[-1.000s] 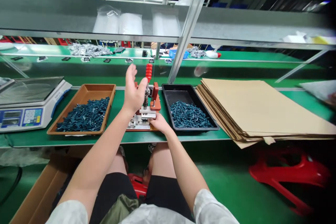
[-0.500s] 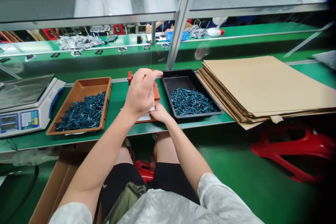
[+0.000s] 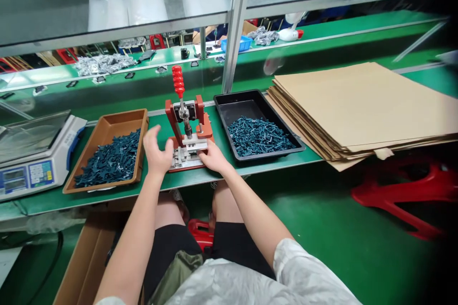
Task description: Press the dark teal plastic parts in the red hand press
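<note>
Well now, the little red press (image 3: pixel 193 142) stands on the green bench (image 3: pixel 220 128).
I see the left hand (image 3: pixel 156 153) just left of the press, its grip wide and bare, thumb and fingers apart. The right hand (image 3: pixel 213 157) touches the press's low right side; I can't tell if its grip has hold of anything. The press's red handle (image 3: pixel 178 82) sticks up. Farther left of the press is a brown tray (image 3: pixel 121 125) of dark blue bits (image 3: pixel 110 162); right of it, a black tray (image 3: pixel 243 107) of more.
</note>
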`<action>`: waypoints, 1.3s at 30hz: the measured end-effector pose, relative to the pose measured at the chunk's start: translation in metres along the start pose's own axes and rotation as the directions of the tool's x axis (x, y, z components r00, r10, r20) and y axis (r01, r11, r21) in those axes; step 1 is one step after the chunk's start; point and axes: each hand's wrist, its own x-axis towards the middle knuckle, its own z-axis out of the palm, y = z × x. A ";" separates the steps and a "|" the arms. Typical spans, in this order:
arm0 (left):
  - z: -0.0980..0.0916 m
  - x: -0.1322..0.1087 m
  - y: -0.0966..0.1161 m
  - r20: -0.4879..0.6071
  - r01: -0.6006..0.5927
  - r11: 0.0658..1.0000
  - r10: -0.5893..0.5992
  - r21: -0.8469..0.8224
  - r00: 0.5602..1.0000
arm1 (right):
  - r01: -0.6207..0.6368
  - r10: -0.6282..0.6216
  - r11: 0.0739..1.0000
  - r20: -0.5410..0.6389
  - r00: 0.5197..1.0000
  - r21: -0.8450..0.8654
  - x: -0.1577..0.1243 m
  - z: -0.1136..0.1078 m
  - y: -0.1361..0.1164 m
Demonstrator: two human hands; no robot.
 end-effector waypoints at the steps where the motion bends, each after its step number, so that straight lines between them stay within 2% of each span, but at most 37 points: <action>1: 0.001 -0.016 -0.014 0.112 0.067 0.997 -0.069 0.027 0.991 | 0.000 0.000 1.000 0.001 1.000 -0.011 0.000 0.001 -0.001; 3: 0.007 -0.038 -0.034 0.272 0.202 0.979 -0.205 0.040 0.940 | -0.021 0.021 0.999 -0.006 1.000 -0.042 0.000 0.003 -0.003; 4: 0.011 -0.043 -0.041 0.288 0.278 0.960 -0.269 0.009 0.919 | -0.037 0.036 0.998 -0.012 0.999 -0.056 0.000 0.005 -0.004; 6: 0.017 -0.046 -0.049 0.241 0.424 0.898 -0.388 -0.120 0.890 | -0.065 0.064 0.996 -0.021 0.998 -0.064 0.000 0.009 -0.006; 8: 0.020 -0.043 -0.052 0.181 0.513 0.814 -0.480 -0.271 0.858 | -0.089 0.087 0.994 -0.038 0.995 -0.058 0.001 0.012 -0.007; 10: 0.021 -0.042 -0.051 0.147 0.539 0.764 -0.524 -0.354 0.839 | -0.087 0.084 0.994 -0.052 0.995 -0.059 0.003 0.013 -0.009; 13: 0.015 -0.056 -0.040 0.064 0.501 0.810 -0.507 -0.304 0.859 | -0.016 0.010 0.997 -0.075 0.997 -0.075 0.002 0.007 -0.012; 16: -0.002 -0.096 -0.013 -0.097 0.426 0.888 -0.446 -0.174 0.890 | 0.022 -0.041 0.991 -0.140 0.989 -0.134 -0.014 -0.001 -0.020; 17: -0.009 -0.114 -0.001 -0.110 0.416 0.894 -0.436 -0.164 0.893 | 0.023 -0.048 0.987 -0.162 0.986 -0.158 -0.024 -0.001 -0.024; 18: -0.014 -0.133 0.011 -0.073 0.432 0.878 -0.454 -0.205 0.888 | 0.025 -0.056 0.984 -0.171 0.984 -0.176 -0.037 0.002 -0.029; 19: -0.019 -0.151 0.023 0.041 0.495 0.821 -0.506 -0.283 0.862 | 0.037 -0.065 0.984 -0.158 0.985 -0.174 -0.052 0.007 -0.034; 20: -0.021 -0.168 0.033 0.185 0.594 0.715 -0.570 -0.370 0.801 | 0.070 -0.085 0.987 -0.102 0.991 -0.146 -0.069 0.015 -0.039; 22: -0.025 -0.196 0.046 0.432 0.772 0.434 -0.650 -0.465 0.626 | 0.145 -0.139 0.988 0.099 0.985 -0.058 -0.103 0.036 -0.051; 23: -0.028 -0.206 0.047 0.503 0.823 0.312 -0.671 -0.474 0.545 | 0.163 -0.156 0.987 0.198 0.968 -0.018 -0.119 0.046 -0.058; 24: -0.033 -0.214 0.044 0.535 0.852 0.231 -0.693 -0.470 0.484 | 0.170 -0.168 0.985 0.282 0.945 0.016 -0.131 0.054 -0.063; 25: -0.041 -0.221 0.038 0.537 0.867 0.197 -0.716 -0.457 0.446 | 0.168 -0.171 0.985 0.341 0.925 0.039 -0.139 0.058 -0.068; 26: -0.053 -0.227 0.028 0.518 0.877 0.211 -0.738 -0.432 0.433 | 0.162 -0.169 0.985 0.372 0.913 0.050 -0.143 0.058 -0.071; 28: -0.087 -0.236 0.000 0.442 0.884 0.348 -0.770 -0.312 0.460 | 0.170 -0.169 0.985 0.346 0.923 0.028 -0.137 0.040 -0.070; 30: -0.132 -0.243 -0.036 0.356 0.841 0.538 -0.778 -0.049 0.518 | 0.198 -0.183 0.978 0.189 0.965 -0.067 -0.116 0.001 -0.062; 31: -0.156 -0.245 -0.054 0.341 0.789 0.597 -0.778 0.144 0.527 | 0.215 -0.207 0.967 0.067 0.976 -0.140 -0.102 -0.024 -0.055; 32: -0.179 -0.245 -0.071 0.357 0.711 0.610 -0.789 0.350 0.501 | 0.200 -0.218 0.954 -0.056 0.974 -0.225 -0.087 -0.050 -0.046; 33: -0.199 -0.242 -0.085 0.387 0.609 0.597 -0.802 0.522 0.454 | 0.147 -0.202 0.940 -0.157 0.967 -0.308 -0.072 -0.077 -0.036; 34: -0.215 -0.237 -0.095 0.433 0.509 0.603 -0.797 0.614 0.421 | 0.068 -0.164 0.923 -0.229 0.959 -0.379 -0.057 -0.101 -0.025; 35: -0.227 -0.227 -0.101 0.472 0.428 0.629 -0.774 0.649 0.422 | -0.022 -0.104 0.898 -0.261 0.960 -0.439 -0.043 -0.122 -0.014; 36: -0.234 -0.213 -0.102 0.505 0.371 0.680 -0.725 0.632 0.468 | -0.100 -0.017 0.862 -0.226 0.974 -0.498 -0.030 -0.140 -0.003; 37: -0.237 -0.196 -0.100 0.517 0.324 0.744 -0.649 0.585 0.557 | -0.148 0.074 0.823 -0.155 0.985 -0.549 -0.019 -0.152 0.008; 39: -0.231 -0.150 -0.090 0.443 0.206 0.839 -0.455 0.503 0.772 | -0.185 0.214 0.755 -0.029 0.976 -0.629 -0.004 -0.166 0.029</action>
